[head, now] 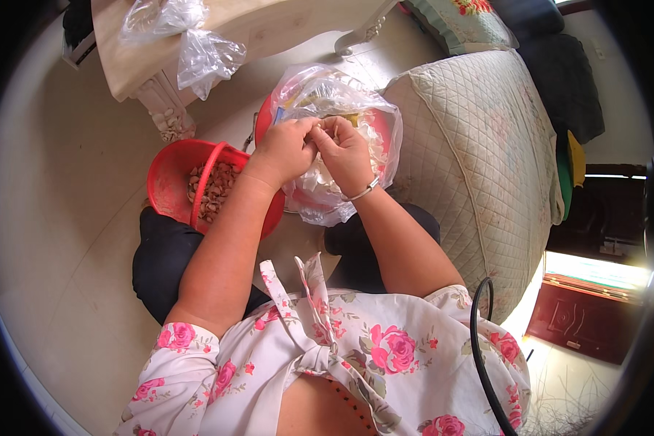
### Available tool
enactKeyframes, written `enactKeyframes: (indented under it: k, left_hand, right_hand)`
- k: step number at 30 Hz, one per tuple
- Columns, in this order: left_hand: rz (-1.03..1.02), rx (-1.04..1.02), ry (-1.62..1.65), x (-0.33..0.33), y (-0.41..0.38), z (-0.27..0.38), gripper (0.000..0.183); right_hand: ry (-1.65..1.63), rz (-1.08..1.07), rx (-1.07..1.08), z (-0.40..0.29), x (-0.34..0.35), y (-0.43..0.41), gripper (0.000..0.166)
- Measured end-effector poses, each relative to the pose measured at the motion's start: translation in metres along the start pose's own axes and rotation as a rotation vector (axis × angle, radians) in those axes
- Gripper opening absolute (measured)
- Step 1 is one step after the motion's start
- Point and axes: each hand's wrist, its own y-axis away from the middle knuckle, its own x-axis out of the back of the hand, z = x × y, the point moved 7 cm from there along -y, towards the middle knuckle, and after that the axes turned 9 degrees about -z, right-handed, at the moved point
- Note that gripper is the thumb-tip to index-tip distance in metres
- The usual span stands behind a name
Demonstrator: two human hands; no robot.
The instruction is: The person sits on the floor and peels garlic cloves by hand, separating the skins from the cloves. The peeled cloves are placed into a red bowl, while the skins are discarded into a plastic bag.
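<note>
Both hands meet above a clear plastic bag (381, 103) that lines a red container (262, 117) holding thin white, skin-like flakes (373, 144). My left hand (291, 150) and my right hand (346, 155), the one with a silver bangle (364, 191) at its wrist, pinch a small pale piece between the fingertips; what it is, I cannot tell. Below and to the left, a red plastic basket (163, 174) with a red handle (204, 185) contains many small brownish-pink pieces (220, 182) that look like garlic cloves. My left forearm crosses over the basket's right side.
A pale table (261, 27) with carved legs stands ahead, a knotted clear plastic bag (196, 43) on its corner. A quilted cover (458, 125) lies over furniture at the right. My knees flank the containers. A black cable (477, 338) hangs at the lower right.
</note>
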Motion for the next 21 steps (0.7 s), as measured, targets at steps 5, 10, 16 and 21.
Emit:
enactKeyframes:
  k: [5,10,16,21]
  left_hand:
    - [0.022,0.018,0.044,0.004,0.001,-0.001,0.031]
    - [-0.03,0.062,0.044,0.002,-0.001,-0.003,0.035]
    - [-0.007,0.014,0.076,0.005,0.001,0.012,0.035]
    - [0.018,0.007,-0.007,0.001,0.001,0.003,0.036]
  right_hand:
    - [-0.131,-0.033,-0.057,-0.002,-0.006,0.0,0.012]
    - [-0.072,-0.063,-0.084,0.003,-0.005,-0.001,0.013]
    - [0.019,-0.049,-0.073,0.009,0.001,-0.002,0.015]
    - [0.123,-0.036,-0.129,0.012,0.005,-0.002,0.016]
